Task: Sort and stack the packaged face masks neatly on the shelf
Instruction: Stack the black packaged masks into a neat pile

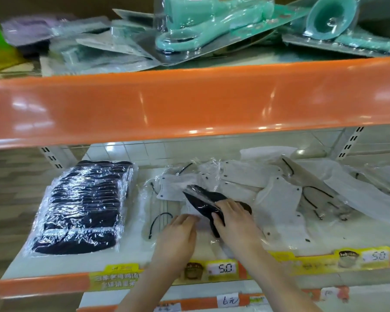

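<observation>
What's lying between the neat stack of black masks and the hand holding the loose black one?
In the head view: wrapped white masks with black ear loops, and the left hand resting on them.

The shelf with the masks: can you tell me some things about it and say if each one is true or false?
1. The right hand holds a black mask packet. True.
2. The stack of black masks sits at the right end of the shelf. False: it sits at the left end.
3. The white masks lie in a loose, messy pile. True.
4. The left hand grips the black packet too. False: it rests flat, fingers straight, on clear-wrapped white masks beside it.
5. The price tags on the shelf edge read 9.0. False: they read 5.0.
6. Teal plastic items lie on the shelf above. True.
</observation>
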A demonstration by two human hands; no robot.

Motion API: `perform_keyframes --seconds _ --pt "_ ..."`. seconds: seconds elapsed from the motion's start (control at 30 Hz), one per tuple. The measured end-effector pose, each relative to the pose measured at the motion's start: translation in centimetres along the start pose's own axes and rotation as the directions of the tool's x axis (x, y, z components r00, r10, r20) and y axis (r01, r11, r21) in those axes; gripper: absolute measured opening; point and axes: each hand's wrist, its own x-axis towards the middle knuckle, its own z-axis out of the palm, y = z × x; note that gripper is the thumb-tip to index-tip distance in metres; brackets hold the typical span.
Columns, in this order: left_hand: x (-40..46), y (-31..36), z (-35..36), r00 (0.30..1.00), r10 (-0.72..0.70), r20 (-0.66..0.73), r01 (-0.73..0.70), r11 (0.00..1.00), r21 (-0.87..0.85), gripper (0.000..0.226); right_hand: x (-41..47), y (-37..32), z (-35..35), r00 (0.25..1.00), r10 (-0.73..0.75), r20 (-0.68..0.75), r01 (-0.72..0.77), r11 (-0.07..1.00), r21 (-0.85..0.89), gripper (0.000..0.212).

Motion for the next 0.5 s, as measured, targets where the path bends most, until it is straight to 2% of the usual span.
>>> perform_keyframes --seconds 0.13,0.23,0.33,0.43,0.5 --pt "-0.7 -2.2 -2.5 0.984 -0.055 -0.168 0.062 0.997 0.040 0.029 -0.2 -1.7 2.1 0.992 -0.056 0.113 0.049 0.997 0.057 0.015" --pt "-0.8 -3.3 -3.4 0.967 -0.012 -0.255 0.036 0.995 0.091 0.027 -0.1 -2.9 2.9 0.983 -0.078 0.163 0.064 0.994 0.092 0.015" --pt "-0.6 -4.5 -3.4 0.946 0.032 -0.324 -0.007 0.997 0.079 0.027 0.0 -3.6 2.9 0.986 -0.099 0.131 0.089 0.993 0.080 0.017" --pt "-0.3 -5.3 -3.4 0.920 0.145 -0.364 -0.114 0.988 0.105 0.023 0.3 -4.4 2.5 0.991 -0.131 0.006 0.130 0.988 0.088 0.024" --pt "0.0 -5.8 -3.6 0.912 0.235 -0.337 -0.191 0.969 0.159 0.026 0.5 -5.3 1.9 0.980 -0.186 -0.074 0.192 0.978 0.085 0.024"
